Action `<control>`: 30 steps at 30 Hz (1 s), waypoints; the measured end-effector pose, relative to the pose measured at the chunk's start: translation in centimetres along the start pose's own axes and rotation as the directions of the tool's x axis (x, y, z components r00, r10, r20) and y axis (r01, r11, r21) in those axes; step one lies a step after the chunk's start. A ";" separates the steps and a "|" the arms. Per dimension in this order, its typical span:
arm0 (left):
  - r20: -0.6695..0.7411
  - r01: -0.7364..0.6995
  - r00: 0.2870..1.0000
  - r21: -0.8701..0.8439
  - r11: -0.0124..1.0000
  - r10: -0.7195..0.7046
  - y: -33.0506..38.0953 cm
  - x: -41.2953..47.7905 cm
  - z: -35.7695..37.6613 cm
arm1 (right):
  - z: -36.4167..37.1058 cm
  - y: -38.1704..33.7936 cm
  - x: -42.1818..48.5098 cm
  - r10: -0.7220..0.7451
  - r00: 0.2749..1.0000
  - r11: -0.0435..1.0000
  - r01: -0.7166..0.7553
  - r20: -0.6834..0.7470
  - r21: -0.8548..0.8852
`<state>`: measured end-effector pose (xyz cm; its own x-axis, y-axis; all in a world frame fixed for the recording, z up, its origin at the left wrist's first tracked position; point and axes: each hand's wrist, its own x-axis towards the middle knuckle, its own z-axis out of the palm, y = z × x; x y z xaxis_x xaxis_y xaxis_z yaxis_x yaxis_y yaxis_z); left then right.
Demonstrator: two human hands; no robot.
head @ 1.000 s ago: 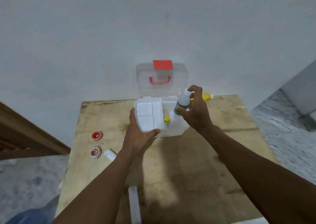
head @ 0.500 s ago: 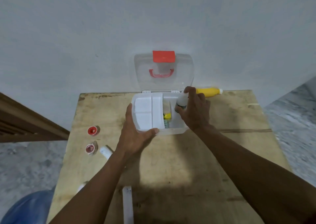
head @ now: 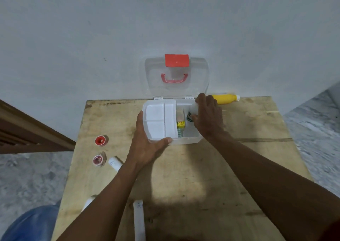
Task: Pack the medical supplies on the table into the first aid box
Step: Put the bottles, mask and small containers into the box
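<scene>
Bottle going into the box's right bay

The right hand is wrapped around a small white bottle, low in the right compartment of the first aid box. The left hand clamps the box's near-left corner. The bottle looks light, rigid and smooth, so grip its body. Two red tape rolls lie at 9 o'clock of the box, a yellow bottle at 2 o'clock
</scene>
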<state>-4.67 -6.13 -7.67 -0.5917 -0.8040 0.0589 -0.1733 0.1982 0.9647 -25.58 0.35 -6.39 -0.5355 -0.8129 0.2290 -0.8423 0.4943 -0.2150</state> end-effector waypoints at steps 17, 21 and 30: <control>0.036 0.024 0.999 0.019 1.000 -0.024 0.9 -0.4 -0.6 | -4.6 -0.2 -3.0 0.309 0.950 0.913 -0.312 0.051 0.264; 0.052 0.049 0.997 0.031 0.998 -0.051 0.9 -0.3 -0.6 | -5.9 0.7 -2.7 0.545 0.832 0.738 -0.534 0.104 0.413; 0.022 0.111 0.993 0.039 0.993 -0.112 1.1 -0.3 -0.3 | -3.7 5.5 1.9 0.714 0.598 0.335 -0.749 0.365 0.572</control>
<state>-4.40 -5.82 -6.55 -0.5858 -0.8086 -0.0550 -0.2682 0.1294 0.9546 -31.45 2.68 -3.63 -0.8989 -0.2454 -0.3630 0.1543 0.5980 -0.7865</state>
